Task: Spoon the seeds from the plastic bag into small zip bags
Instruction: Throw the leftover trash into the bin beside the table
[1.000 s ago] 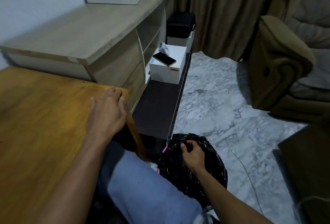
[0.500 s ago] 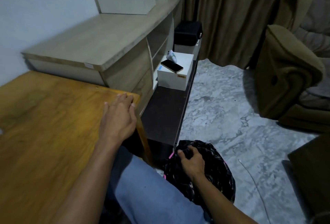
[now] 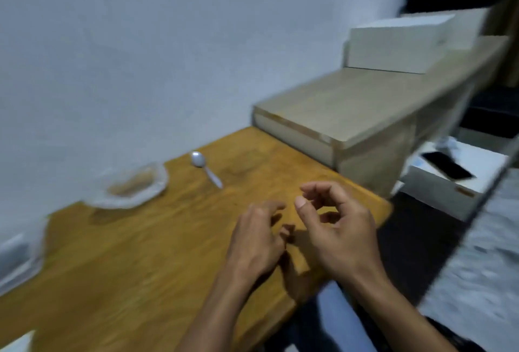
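Observation:
A clear plastic bag (image 3: pixel 134 186) with brown seeds in it lies at the back of the wooden table (image 3: pixel 140 262), near the wall. To its right lies a metal spoon (image 3: pixel 206 169), bowl toward the wall. Both of my hands hover over the table's right end, close together. My left hand (image 3: pixel 258 239) has its fingers curled downward. My right hand (image 3: pixel 337 228) has thumb and fingers curved and apart, with nothing seen in them. A pale rectangular shape (image 3: pixel 300 263) shows just below the hands; blur hides what it is. More clear plastic (image 3: pixel 19 256) lies at the left edge.
A pale wooden cabinet (image 3: pixel 351 104) stands beyond the table with a white box (image 3: pixel 393 45) on top. Lower right, a phone (image 3: pixel 448 165) lies on another white box (image 3: pixel 455 194). Marble floor (image 3: pixel 477 267) lies to the right. The wall is close behind the table.
The view has swung left, bringing the seed bag and spoon in. My right hand has left the black bag on the floor and come up over the table beside my left hand.

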### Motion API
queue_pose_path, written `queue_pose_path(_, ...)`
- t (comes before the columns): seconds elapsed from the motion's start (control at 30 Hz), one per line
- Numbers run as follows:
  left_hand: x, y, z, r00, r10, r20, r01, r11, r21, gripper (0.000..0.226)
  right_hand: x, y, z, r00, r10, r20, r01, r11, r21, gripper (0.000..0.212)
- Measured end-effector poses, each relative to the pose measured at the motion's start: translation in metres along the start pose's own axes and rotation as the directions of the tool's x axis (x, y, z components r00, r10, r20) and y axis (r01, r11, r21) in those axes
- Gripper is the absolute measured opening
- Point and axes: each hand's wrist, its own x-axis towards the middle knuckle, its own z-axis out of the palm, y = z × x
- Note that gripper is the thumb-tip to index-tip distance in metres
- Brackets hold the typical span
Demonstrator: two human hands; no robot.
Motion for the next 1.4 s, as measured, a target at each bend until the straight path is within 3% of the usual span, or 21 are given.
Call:
queue_pose_path(0.17,-0.02,-0.062,-0.06,0.946,-0.247,-0.211,0.234,0.969,-0.086,0.036,0.032,-0.012,0.095,0.931,0.005,0.364,0.005,1.0,-0.027,0.008)
queue_pose_path(0.3,-0.028,-0.111,-0.106,0.74,-0.442,-0.507,0.452,0.885,-0.112,0.037,0.062,-0.008,0.182,0.869,0.037,0.494,0.018,0.994,-0.107,0.014)
queue_pose_path(0.4,-0.027,-0.141,-0.133,0.555,-0.54,-0.633,0.564,0.803,-0.19,0.048,0.081,-0.007,0.232,0.837,0.042,0.546,0.074,0.979,-0.189,0.044)
queue_pose_path(0.47,-0.023,-0.159,-0.149,0.504,-0.601,-0.62,0.604,0.759,-0.245,0.064,0.091,-0.01,0.254,0.785,0.057,0.617,0.093,0.973,-0.209,0.069)
queue_pose_path(0.57,-0.017,-0.178,-0.165,0.575,-0.631,-0.52,0.573,0.765,-0.295,0.095,0.1,-0.011,0.276,0.716,0.093,0.692,0.049,0.982,-0.182,0.092)
queue_pose_path(0.63,-0.014,-0.184,-0.169,0.629,-0.609,-0.483,0.539,0.79,-0.294,0.098,0.1,-0.009,0.284,0.717,0.082,0.692,0.051,0.984,-0.169,0.093)
queue_pose_path(0.73,-0.012,-0.176,-0.172,0.66,-0.565,-0.495,0.487,0.824,-0.291,0.081,0.098,-0.007,0.283,0.76,0.025,0.649,0.077,0.989,-0.128,0.081)
queue_pose_path(0.83,-0.008,-0.16,-0.172,0.687,-0.536,-0.49,0.409,0.843,-0.348,0.078,0.101,-0.005,0.265,0.802,0.005,0.598,0.07,0.992,-0.101,0.088)
queue_pose_path(1.0,0.005,-0.103,-0.15,0.79,-0.425,-0.442,0.267,0.888,-0.375,0.076,0.103,-0.011,0.179,0.897,0.072,0.436,-0.051,0.997,-0.06,0.083)
queue_pose_path(1.13,0.023,-0.033,-0.104,0.879,-0.301,-0.369,0.152,0.912,-0.381,0.078,0.091,-0.009,0.072,0.964,0.104,0.246,-0.097,0.994,-0.042,0.07)
queue_pose_path(1.23,0.03,0.023,-0.06,0.946,-0.159,-0.283,0.038,0.92,-0.389,0.068,0.071,0.004,-0.009,0.989,0.138,0.056,-0.137,0.99,-0.024,0.064)
queue_pose_path(1.4,0.027,0.119,0.028,0.993,0.085,-0.077,-0.11,0.899,-0.424,0.058,0.021,0.033,-0.134,0.923,0.196,-0.33,-0.221,0.974,-0.04,0.056)
